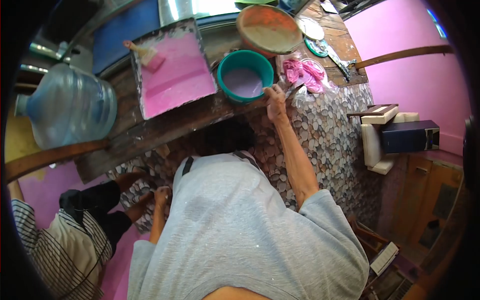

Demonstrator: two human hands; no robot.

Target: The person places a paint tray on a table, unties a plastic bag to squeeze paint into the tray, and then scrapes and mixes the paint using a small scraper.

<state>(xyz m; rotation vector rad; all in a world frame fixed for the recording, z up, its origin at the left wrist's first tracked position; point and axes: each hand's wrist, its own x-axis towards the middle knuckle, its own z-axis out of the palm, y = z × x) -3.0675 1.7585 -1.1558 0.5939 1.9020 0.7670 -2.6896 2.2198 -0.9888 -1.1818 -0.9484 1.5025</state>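
My right hand (275,101) is closed at the near right rim of a teal plastic bucket (223,75), its fingers pinched on the edge. Pale lilac-grey liquid lies in the bucket. Low at my side, beside my grey shirt, my left hand (161,196) has its fingers curled; whatever may be inside them is hidden. A paint tray (194,85) coated in pink paint is left of the bucket, with a pink-loaded paintbrush (149,57) resting at its upper left. Behind the bucket sits an orange basin (243,25) with a pale residue inside.
A large clear water jug (75,107) lies at the left end of the wooden table (120,135). Pink crumpled plastic (305,74) and a paint-smeared blade (339,60) are to the right. Another person in striped clothing (70,245) is at lower left. A dark blue box (407,136) stands at right.
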